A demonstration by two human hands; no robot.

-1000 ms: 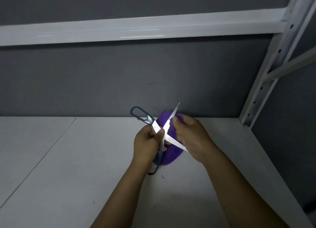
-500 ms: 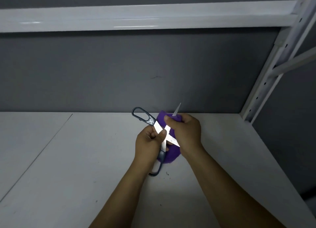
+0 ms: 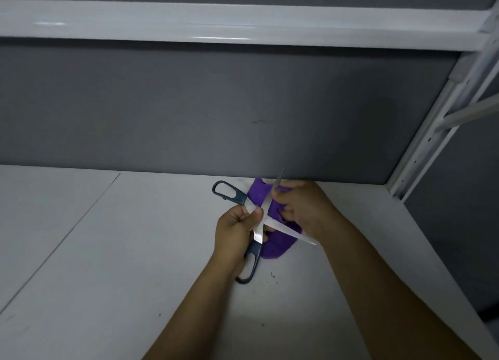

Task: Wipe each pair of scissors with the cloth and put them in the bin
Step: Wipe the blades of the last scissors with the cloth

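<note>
head view: left hand point(image 3: 237, 230) pinches the wide-open scissors point(image 3: 280, 227) at the blades' crossing, just left of the purple cloth point(image 3: 272, 249), with dark handles poking out above and below the fist. right hand point(image 3: 305, 208) curls round the cloth, and both blades lie across it.

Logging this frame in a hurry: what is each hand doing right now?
Left hand: closed, pinching the open scissors near the pivot.
Right hand: closed, gripping the purple cloth against one blade.
</note>
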